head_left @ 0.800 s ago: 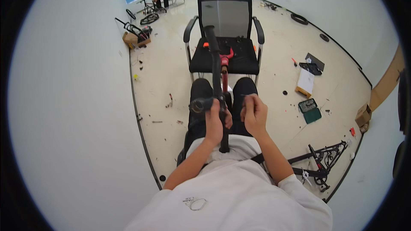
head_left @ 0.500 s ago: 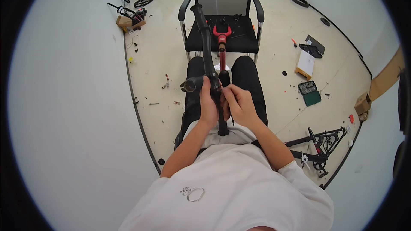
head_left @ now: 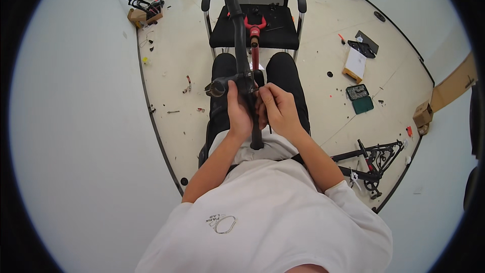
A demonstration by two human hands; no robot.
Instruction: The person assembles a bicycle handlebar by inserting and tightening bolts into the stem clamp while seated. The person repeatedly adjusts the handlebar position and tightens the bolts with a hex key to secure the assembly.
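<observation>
A black bicycle handlebar (head_left: 239, 43) stands lengthwise before me, its lower end against my lap. Clamped on its middle is a black stem (head_left: 221, 87), whose open round end faces left. My left hand (head_left: 239, 117) is closed round the bar and stem, thumb up along the stem. On the right side of the stem, my right hand (head_left: 284, 114) pinches a thin dark hex key (head_left: 270, 130); its long end pokes out below the fingers. The key's tip at the clamp is too small to make out.
Ahead, a black chair (head_left: 252, 40) bears a red fork-shaped part (head_left: 255, 29) and small black pieces. A black bike frame (head_left: 371, 164) lies at right, near a green case (head_left: 362, 105) and white box (head_left: 354, 63). A white wall (head_left: 81, 121) runs close on my left.
The whole view has shifted slightly, so everything sits a little higher and further left. Both hands keep their places at the stem, with little visible change in grip.
</observation>
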